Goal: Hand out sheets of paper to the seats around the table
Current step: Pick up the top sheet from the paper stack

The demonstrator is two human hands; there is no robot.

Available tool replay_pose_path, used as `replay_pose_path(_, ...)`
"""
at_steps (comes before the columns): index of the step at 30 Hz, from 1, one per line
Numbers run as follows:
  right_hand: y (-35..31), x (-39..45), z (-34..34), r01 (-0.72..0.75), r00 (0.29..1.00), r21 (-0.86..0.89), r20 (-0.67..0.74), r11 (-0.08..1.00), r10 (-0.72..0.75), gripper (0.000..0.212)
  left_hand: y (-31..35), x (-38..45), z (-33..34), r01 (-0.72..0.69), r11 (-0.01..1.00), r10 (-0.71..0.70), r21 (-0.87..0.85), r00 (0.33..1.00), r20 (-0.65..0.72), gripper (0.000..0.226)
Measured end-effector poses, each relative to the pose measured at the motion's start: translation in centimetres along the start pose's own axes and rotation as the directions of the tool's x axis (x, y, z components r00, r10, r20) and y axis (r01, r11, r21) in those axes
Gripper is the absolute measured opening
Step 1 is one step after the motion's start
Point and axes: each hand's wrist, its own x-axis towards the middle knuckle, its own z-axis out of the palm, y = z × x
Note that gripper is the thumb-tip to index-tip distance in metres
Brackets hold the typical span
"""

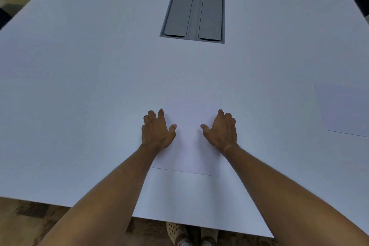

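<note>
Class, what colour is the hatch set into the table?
Grey hatch, white table; head view.

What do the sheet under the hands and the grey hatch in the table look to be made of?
Sheet: thin white paper, matte, lying flat with a hairline edge shadow. Grey hatch: probably brushed metal or plastic, going by its dull sheen, with two flaps in a frame.

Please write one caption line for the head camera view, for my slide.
Both hands, left and right, rest on a white paper sheet on the white table; another sheet lies right.
</note>
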Motion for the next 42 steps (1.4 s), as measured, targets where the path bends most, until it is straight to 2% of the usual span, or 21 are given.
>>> replay_pose_path(6, 0.7, 0.5, 1.0, -0.144, 0.989, 0.084, 0.055, 0.986, 0.14, 0.078, -0.1, 0.6, 0.6, 0.086, 0.992, -0.085, -0.094, 0.996, 0.009, 0.071)
replay_pose_path(11, 0.8, 0.8, 0.9, -0.178, 0.982, 0.12, 0.082, 0.977, 0.169, 0.086, 0.4, 0.8, 0.7, 0.132, 0.975, -0.129, -0.176, 0.991, 0.027, 0.069)
replay_pose_path(20, 0.6, 0.9, 0.5, -0.211, 0.975, 0.187, 0.104, 0.959, 0.194, 0.084, 0.6, 1.4, 0.7, 0.202, 0.954, -0.191, -0.22, 0.979, 0.068, 0.062)
replay_pose_path(27, 0.6, 1.1, -0.1, -0.265, 0.963, 0.32, 0.142, 0.91, 0.23, 0.079, 0.4, 1.5, 0.7, 0.226, 0.945, -0.211, -0.235, 0.974, 0.086, 0.059)
replay_pose_path(33, 0.8, 1.3, 0.0, -0.27, 0.963, 0.398, 0.135, 0.877, 0.235, 0.08, 0.4, 2.3, 0.5, 0.293, 0.897, -0.276, -0.33, 0.956, 0.099, 0.052)
replay_pose_path(35, 0.9, 1.7, 0.3, -0.278, 0.96, 0.443, 0.125, 0.852, 0.249, 0.069, 0.4, 2.4, 0.6, 0.291, 0.9, -0.275, -0.324, 0.957, 0.097, 0.052)
replay_pose_path(39, 1.3, 2.3, 1.1, -0.306, 0.946, 0.535, 0.079, 0.788, 0.314, 0.018, 0.2, 2.5, 1.0, 0.264, 0.915, -0.251, -0.306, 0.965, 0.082, 0.052)
replay_pose_path(40, 1.4, 2.4, 1.2, -0.308, 0.943, 0.545, 0.066, 0.78, 0.326, 0.016, 0.1, 2.5, 1.1, 0.26, 0.915, -0.248, -0.307, 0.965, 0.081, 0.052)
replay_pose_path(42, 1.6, 2.6, 1.3, -0.308, 0.937, 0.552, 0.034, 0.775, 0.348, 0.032, 0.1, 2.5, 1.0, 0.258, 0.914, -0.246, -0.312, 0.966, 0.08, 0.051)
